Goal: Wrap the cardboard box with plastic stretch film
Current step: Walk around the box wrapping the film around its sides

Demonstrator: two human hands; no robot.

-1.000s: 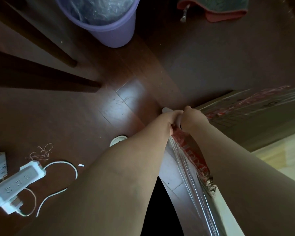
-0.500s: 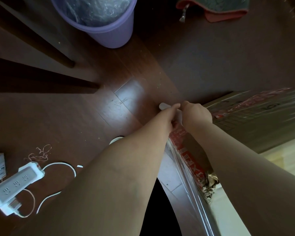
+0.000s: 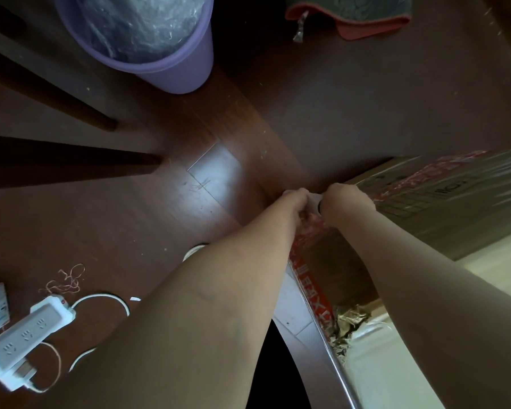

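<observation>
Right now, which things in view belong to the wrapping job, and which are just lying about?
In use: brown cardboard box with red tape; white roll of clear stretch film, gripped by left hand and right hand.
Lying about: purple plastic bin; white power strip; red-edged mat; tangled pink thread.

both hands on the film roll at the box corner

both arms reach down and forward. the left hand [image 3: 292, 202] and right hand [image 3: 341, 202] each curl around an end of the white film roll [image 3: 313, 199], held at the corner of the cardboard box [image 3: 440, 214]. glossy stretch film [image 3: 292, 308] runs from the roll back along the box's near edge, over red printed tape. on the dark wood floor [image 3: 213, 178] stand a purple bin [image 3: 171, 75] lined with plastic, two dark furniture legs [image 3: 56, 160], and a white power strip [image 3: 27, 335] with its cable. a red-edged mat [image 3: 366, 25] lies at the top.
</observation>
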